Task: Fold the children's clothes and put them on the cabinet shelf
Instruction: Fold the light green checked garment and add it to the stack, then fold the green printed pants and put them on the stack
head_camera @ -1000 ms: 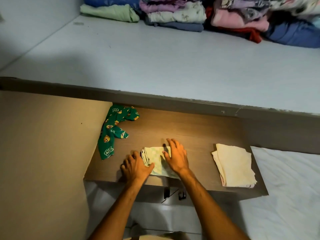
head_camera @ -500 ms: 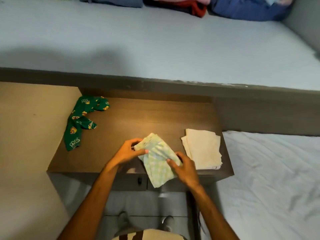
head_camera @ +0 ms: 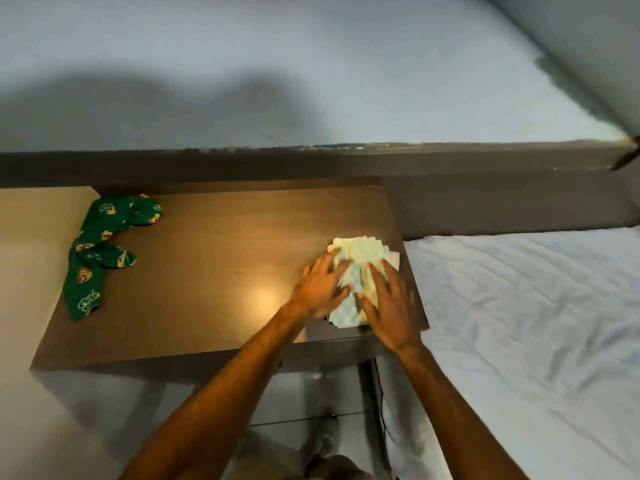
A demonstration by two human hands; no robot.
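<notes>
A folded pale green checked garment (head_camera: 360, 258) lies at the right end of the brown cabinet top (head_camera: 214, 258), on top of a folded cream garment (head_camera: 394, 259) whose edge just shows. My left hand (head_camera: 320, 289) and my right hand (head_camera: 389, 306) both rest flat on the green checked garment with fingers spread. An unfolded dark green garment (head_camera: 100, 251) with yellow cartoon prints lies at the far left of the cabinet top. Motion blurs the hands and the stack.
Behind the cabinet top runs a dark ledge (head_camera: 311, 164) with a wide pale grey shelf surface (head_camera: 311, 71) beyond it. A bed with a wrinkled white sheet (head_camera: 526, 323) lies to the right. A beige wall (head_camera: 24, 306) is on the left. My feet (head_camera: 322, 441) stand on the floor below.
The green checked garment was pressed on the cabinet top, then lifted in both hands, and now lies on the cream stack at the right. The camera has turned right and down.
</notes>
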